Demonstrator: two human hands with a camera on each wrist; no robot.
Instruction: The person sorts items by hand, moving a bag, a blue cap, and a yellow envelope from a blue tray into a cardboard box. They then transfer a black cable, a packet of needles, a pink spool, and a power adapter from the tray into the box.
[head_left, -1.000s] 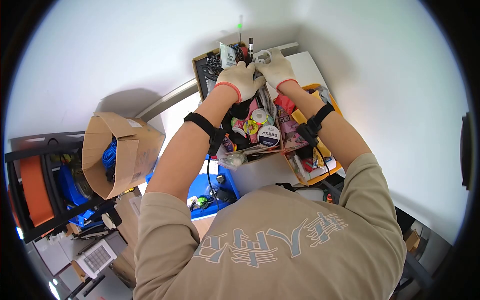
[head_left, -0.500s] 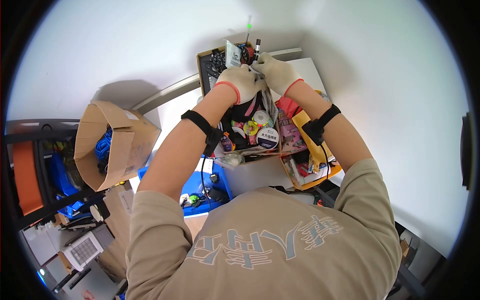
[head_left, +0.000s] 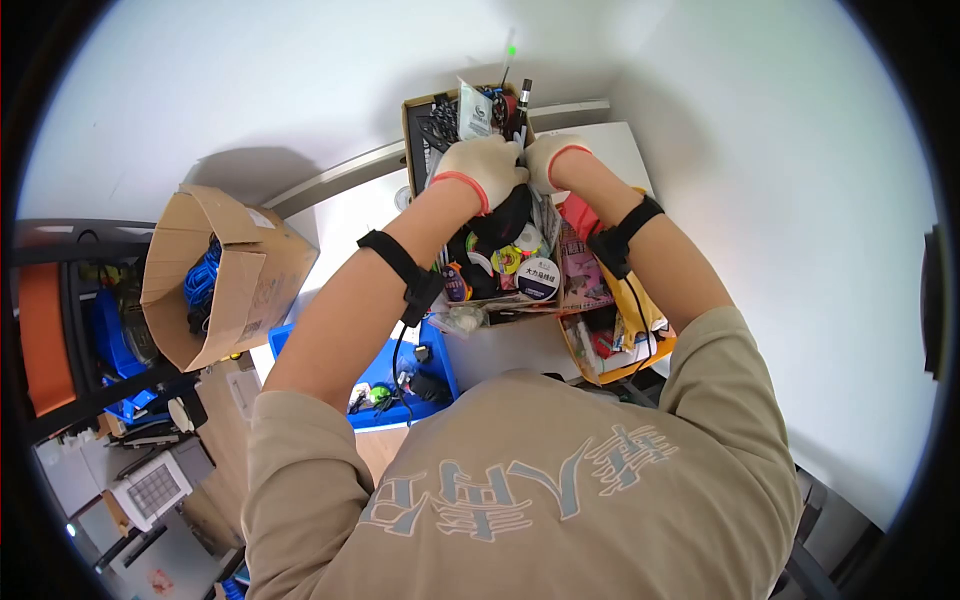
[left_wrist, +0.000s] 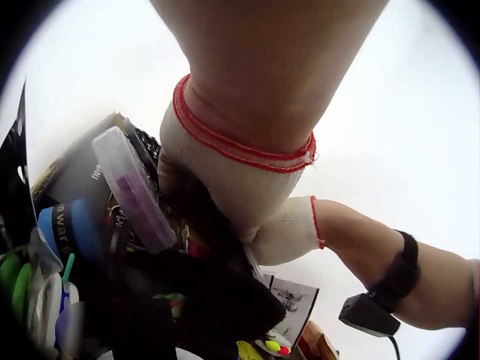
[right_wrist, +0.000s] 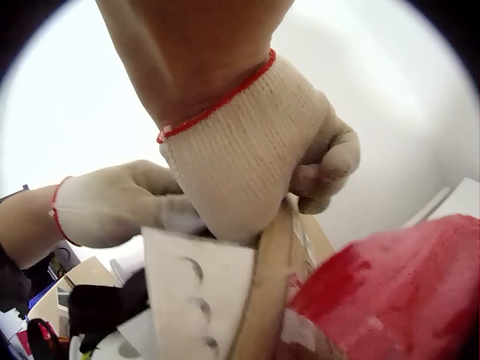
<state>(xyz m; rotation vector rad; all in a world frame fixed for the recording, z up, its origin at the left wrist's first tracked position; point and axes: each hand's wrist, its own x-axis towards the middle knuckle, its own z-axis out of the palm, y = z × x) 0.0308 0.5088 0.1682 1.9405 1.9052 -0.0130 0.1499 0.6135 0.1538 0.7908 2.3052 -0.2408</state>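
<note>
Left hand [head_left: 482, 166]: gloved, over the cardboard box [right_wrist: 271, 274]; its fingertips are hidden, so I cannot tell how open it is or what it holds.
Right hand [right_wrist: 244, 146]: gloved, just beside the left, fingers curled at the box's edge (whether they pinch anything is hidden).
Box: beneath both hands, left of a pink packet [head_left: 585, 272].
White packet [head_left: 474, 112]: just beyond the left hand.
Line spool [head_left: 538, 278]: at the box's near end.
</note>
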